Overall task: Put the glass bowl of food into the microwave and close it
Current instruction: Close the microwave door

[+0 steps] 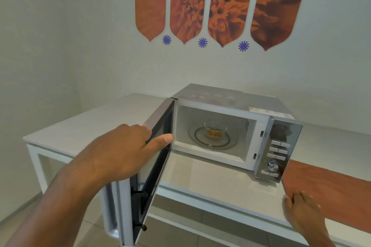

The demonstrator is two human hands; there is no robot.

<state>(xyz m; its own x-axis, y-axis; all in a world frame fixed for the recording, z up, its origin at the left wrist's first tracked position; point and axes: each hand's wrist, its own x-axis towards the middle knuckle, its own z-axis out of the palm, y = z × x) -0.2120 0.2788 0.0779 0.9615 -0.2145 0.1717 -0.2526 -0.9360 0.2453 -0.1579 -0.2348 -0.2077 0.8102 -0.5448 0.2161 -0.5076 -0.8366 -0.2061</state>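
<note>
A silver microwave [236,104] stands on a white counter with its door [158,126] swung open toward me on the left. Inside, a small glass bowl of brownish food [215,130] sits on the round glass turntable [208,141]. My left hand [120,152] grips the top edge of the open door, fingers over its outer face and thumb on the inner side. My right hand [303,210] rests flat, fingers spread, on the counter's front edge at the lower right, holding nothing.
The white counter [86,124] runs left into a wall corner. A reddish-brown strip [329,192] covers the counter at the right. The microwave's control panel [278,152] with buttons and a dial faces me. Orange flower wall art [218,2] hangs above.
</note>
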